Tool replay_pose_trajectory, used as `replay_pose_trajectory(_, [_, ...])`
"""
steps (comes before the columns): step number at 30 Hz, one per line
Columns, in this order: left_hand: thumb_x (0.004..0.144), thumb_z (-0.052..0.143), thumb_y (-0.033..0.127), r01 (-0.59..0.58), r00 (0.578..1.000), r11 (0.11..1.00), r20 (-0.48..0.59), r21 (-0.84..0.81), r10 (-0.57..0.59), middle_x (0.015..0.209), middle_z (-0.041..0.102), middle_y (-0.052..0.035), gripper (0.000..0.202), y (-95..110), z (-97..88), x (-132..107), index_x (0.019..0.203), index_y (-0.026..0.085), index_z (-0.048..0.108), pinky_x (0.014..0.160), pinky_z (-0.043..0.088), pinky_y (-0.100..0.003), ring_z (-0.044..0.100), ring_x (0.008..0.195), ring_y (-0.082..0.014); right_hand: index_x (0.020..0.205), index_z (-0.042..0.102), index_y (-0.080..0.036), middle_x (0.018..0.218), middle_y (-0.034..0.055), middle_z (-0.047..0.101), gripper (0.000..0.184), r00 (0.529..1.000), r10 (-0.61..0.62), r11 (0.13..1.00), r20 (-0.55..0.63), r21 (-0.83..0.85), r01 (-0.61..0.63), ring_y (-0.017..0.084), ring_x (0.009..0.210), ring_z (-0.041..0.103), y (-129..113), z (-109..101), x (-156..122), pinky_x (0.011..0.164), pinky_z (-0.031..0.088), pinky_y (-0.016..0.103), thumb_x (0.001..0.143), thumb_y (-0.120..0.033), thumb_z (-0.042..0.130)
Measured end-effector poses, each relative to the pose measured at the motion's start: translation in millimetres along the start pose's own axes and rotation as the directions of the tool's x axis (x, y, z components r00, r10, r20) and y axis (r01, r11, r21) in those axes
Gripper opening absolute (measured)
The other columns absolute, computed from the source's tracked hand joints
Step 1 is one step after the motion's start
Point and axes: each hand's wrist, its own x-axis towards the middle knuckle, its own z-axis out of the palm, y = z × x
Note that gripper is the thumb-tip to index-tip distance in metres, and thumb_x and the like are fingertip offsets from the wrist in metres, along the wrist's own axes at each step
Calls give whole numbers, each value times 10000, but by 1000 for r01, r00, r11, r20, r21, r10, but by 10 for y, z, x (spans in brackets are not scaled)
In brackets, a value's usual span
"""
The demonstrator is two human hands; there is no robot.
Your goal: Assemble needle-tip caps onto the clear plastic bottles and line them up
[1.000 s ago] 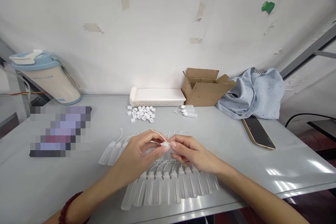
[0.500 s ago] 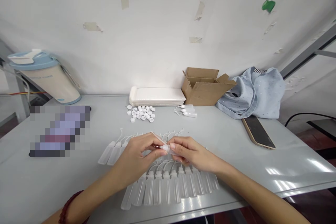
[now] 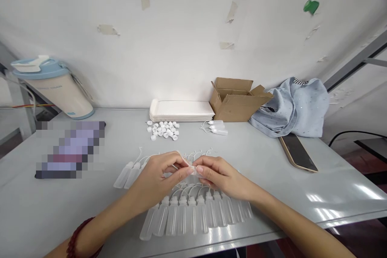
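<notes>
Between my fingertips is a small translucent plastic dropper bottle, held above the table. My left hand is closed in a pinch on its white neck end, and the fingertips hide whether a cap sits there. My right hand grips the bottle's body, most of which its fingers cover. Below lies a front row of clear bottles with thin white tubes at their necks. Behind my hands runs a second row of similar bottles, partly hidden by my left hand.
Loose white caps lie near the wall beside a white stack. Several small bottles are in front of an open cardboard box. A blue bag, a phone, a blurred-out device and a tumbler stand around.
My left thumb and fingers have closed further over the white neck end, hiding the thin tip seen before. The two hands stay in nearly the same place.
</notes>
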Motion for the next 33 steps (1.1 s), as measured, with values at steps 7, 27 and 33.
replay_pose_trajectory(7, [891,515,285,-151,987,960,-12,235,158,654,615,19,179,-73,44,-40,779,191,616,544,436,-221,560,581,-123,864,554,-152,552,-65,381,337,999,48,994,27,96,-50,60,471,290,31,-12,10,437,214,200,923,-469,456])
replay_pose_trajectory(27, [905,495,288,-120,993,990,13,79,119,720,611,6,136,-30,84,-73,889,197,594,572,477,-220,596,657,-133,896,435,-213,486,-110,368,291,991,99,940,87,318,-122,52,415,198,9,-23,34,395,132,169,881,-491,523])
replay_pose_trajectory(33, [929,435,329,-110,994,977,38,181,105,609,560,21,253,-20,100,-87,788,190,593,437,354,-200,516,549,-123,917,413,-220,486,-117,349,304,989,116,941,90,308,-138,47,410,184,-3,-16,25,390,135,161,888,-510,498])
